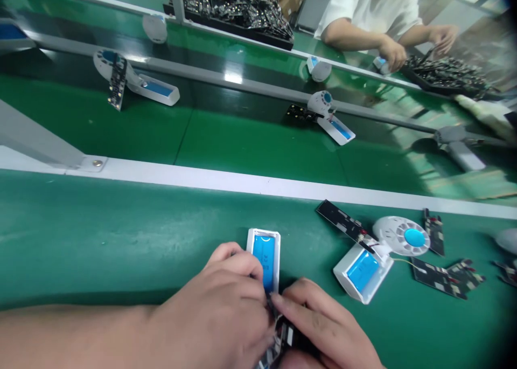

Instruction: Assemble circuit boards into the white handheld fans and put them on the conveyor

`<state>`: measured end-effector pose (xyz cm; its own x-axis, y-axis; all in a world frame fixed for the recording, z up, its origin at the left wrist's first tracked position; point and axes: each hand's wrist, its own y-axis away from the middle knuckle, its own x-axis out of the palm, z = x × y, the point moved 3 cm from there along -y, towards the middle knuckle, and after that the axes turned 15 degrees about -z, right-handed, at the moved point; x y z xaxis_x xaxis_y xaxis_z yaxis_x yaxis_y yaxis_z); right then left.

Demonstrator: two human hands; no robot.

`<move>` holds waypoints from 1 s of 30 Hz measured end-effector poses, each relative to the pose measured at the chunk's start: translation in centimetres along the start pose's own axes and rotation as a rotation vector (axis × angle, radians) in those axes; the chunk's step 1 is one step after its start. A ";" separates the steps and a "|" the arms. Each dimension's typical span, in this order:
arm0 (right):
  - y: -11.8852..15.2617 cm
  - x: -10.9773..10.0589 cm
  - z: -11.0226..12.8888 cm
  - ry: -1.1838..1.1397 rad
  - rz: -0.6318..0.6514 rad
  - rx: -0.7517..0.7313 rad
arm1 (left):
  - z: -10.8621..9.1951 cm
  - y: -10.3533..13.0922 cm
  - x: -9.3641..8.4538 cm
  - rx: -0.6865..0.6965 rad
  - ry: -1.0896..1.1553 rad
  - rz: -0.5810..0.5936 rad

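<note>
A white plastic housing with a blue insert, probably a battery, lies upright in front of me, its near end hidden by my hands. My left hand is closed, with curled fingers against the housing's left side and near end. From the right, my right hand pinches at a black circuit board, thumb and index finger close to thin wires. The board sits between both hands, and its lower part is covered. Exactly what the left fingers grip is hidden.
To the right lie a white fan-like unit and loose circuit boards. Beyond a white rail, similar units rest on a green belt. A co-worker's hands are by a board pile; another heap stands behind.
</note>
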<state>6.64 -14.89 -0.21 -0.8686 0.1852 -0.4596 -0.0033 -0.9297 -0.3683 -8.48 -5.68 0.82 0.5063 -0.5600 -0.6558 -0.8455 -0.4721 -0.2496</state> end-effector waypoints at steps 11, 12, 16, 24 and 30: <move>0.4 -0.1 -0.1 0.021 0.041 -0.020 | -0.4 0.8 -0.2 -0.164 0.034 -0.010; 0.4 -0.1 -0.1 0.021 0.040 -0.022 | -0.4 0.8 -0.1 -0.164 0.039 -0.022; 0.5 -0.2 0.0 0.020 0.032 -0.020 | -0.5 1.1 0.1 -0.167 0.068 -0.031; 0.2 -0.1 -0.1 -0.014 0.037 0.027 | -0.4 1.0 0.3 -0.156 0.078 -0.126; 0.0 -0.2 0.3 0.011 0.069 0.008 | -0.3 1.1 0.3 -0.152 0.058 -0.073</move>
<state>6.64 -15.04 0.13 -0.8613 0.1243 -0.4926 0.0519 -0.9430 -0.3287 -9.23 -6.62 0.57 0.5778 -0.5572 -0.5963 -0.7732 -0.6076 -0.1815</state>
